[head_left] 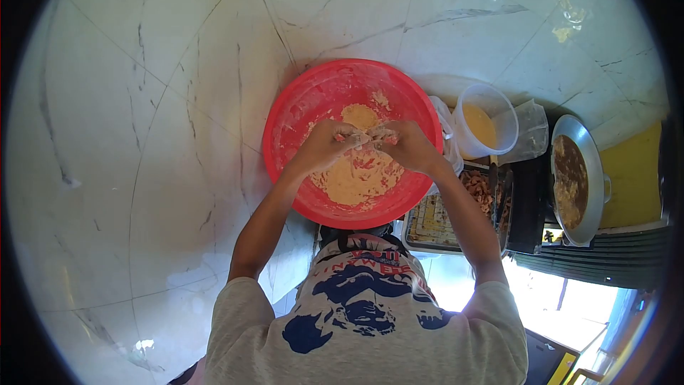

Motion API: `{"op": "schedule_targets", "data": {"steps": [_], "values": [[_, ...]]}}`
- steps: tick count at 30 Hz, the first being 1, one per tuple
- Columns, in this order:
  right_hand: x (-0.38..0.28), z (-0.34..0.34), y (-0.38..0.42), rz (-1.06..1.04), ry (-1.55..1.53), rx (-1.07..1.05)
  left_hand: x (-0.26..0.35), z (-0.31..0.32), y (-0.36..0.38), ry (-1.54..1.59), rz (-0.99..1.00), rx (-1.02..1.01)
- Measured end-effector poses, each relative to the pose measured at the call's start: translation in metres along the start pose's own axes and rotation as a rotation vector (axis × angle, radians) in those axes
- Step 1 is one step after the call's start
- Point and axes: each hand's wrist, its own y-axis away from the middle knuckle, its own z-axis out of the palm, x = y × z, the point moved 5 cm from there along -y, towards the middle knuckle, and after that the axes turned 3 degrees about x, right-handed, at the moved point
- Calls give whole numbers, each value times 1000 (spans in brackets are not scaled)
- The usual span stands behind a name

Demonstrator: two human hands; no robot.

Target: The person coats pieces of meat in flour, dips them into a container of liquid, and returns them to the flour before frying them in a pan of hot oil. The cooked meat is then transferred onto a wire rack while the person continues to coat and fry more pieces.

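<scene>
Over the red basin (285, 100), the fingers of the left hand (329, 146) and right hand (406, 144) are drawn narrow, pinching a small pale piece (366, 140) between them; its exact shape cannot be told. Flour-like powder (349, 184) lies loose in the basin, so coating looks unfinished. Right of the basin stand a tub of yellow liquid (479, 127) and, farther right, a pan (595, 184) with brown contents. Browned pieces (476, 187) already lie to its near right, apparently done; how many remain cannot be told.
</scene>
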Motion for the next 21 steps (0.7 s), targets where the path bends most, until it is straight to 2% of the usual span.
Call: {"op": "schedule_targets", "data": {"steps": [6, 12, 17, 21], "values": [[1, 3, 3, -115, 82, 46, -18, 0, 2, -20, -10, 7], [0, 9, 5, -47, 71, -5, -40, -1, 3, 26, -68, 26], [6, 18, 4, -227, 193, 80, -42, -2, 5, -4, -146, 11], [5, 19, 3, -280, 215, 96, -42, 1, 9, 75, -81, 22]]}}
